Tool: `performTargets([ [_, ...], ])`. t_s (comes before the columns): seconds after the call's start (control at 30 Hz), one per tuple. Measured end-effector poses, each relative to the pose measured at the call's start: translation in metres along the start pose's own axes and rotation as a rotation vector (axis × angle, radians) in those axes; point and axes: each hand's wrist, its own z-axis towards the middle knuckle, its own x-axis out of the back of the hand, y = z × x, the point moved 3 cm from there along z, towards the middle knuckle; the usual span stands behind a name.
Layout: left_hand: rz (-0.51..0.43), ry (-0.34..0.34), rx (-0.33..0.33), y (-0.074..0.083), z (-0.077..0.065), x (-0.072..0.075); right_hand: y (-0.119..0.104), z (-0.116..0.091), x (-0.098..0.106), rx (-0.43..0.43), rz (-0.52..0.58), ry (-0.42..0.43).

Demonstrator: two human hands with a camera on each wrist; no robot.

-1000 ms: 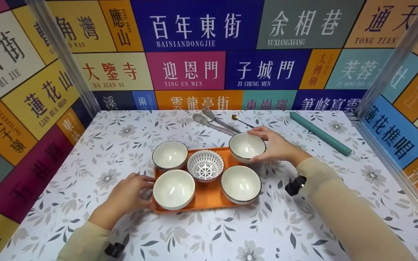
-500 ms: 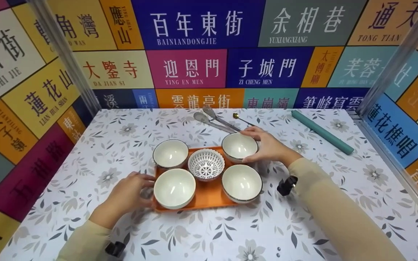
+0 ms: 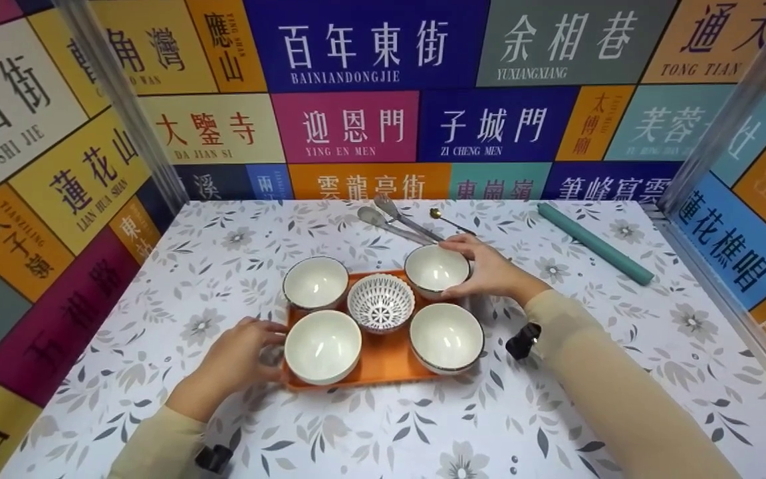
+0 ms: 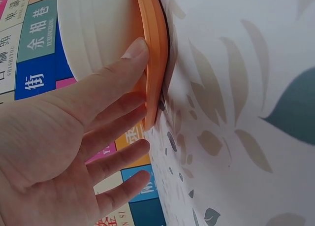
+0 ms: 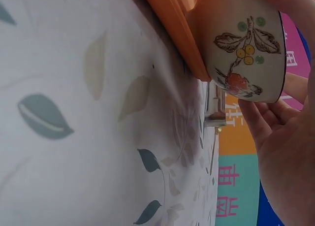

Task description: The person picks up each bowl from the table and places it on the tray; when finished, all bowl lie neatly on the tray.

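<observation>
An orange tray (image 3: 383, 369) bears several cream bowls around a smaller bowl (image 3: 381, 304) with a black-and-white pattern and a scalloped rim. My right hand (image 3: 493, 269) holds the far-right bowl (image 3: 436, 268) by its side, thumb in front and fingers behind. In the right wrist view this bowl (image 5: 248, 48) shows painted leaves, berries and a bird, and it sits over the tray's corner. My left hand (image 3: 247, 352) is at the tray's left edge beside the near-left bowl (image 3: 323, 347). In the left wrist view its thumb (image 4: 135, 49) touches the tray rim (image 4: 156, 53), fingers loosely extended.
The near-right bowl (image 3: 447, 338) and far-left bowl (image 3: 316, 283) also stand on the tray. Behind lie metal utensils (image 3: 399, 223) and a small gold-tipped spoon (image 3: 449, 218). A green roll (image 3: 596, 244) lies at the back right. Sign-covered walls enclose the floral-patterned table (image 3: 370, 432).
My right hand has moved left with the far-right bowl, from the tray's outer right corner to farther in, nearer the patterned bowl. My left hand stays at the tray's left edge.
</observation>
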Motion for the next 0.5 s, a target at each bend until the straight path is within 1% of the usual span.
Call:
performTargets([
  [0.13, -0.011, -0.002, -0.005, 0.001, 0.002, 0.000, 0.001, -0.002, 0.001, -0.001, -0.006, -0.010],
  [0.27, -0.021, -0.007, 0.005, 0.000, 0.002, -0.001, 0.003, -0.004, -0.002, -0.014, 0.015, -0.030],
  [0.33, -0.016, -0.001, -0.009, -0.002, 0.001, -0.001, 0.006, -0.007, -0.004, -0.035, 0.061, -0.052],
  [0.4, -0.011, 0.004, -0.024, -0.004, -0.001, -0.002, 0.009, -0.010, -0.006, -0.057, 0.136, -0.066],
  [0.5, -0.007, 0.005, -0.038, -0.006, -0.003, -0.003, 0.017, -0.017, -0.005, -0.094, 0.246, -0.055],
])
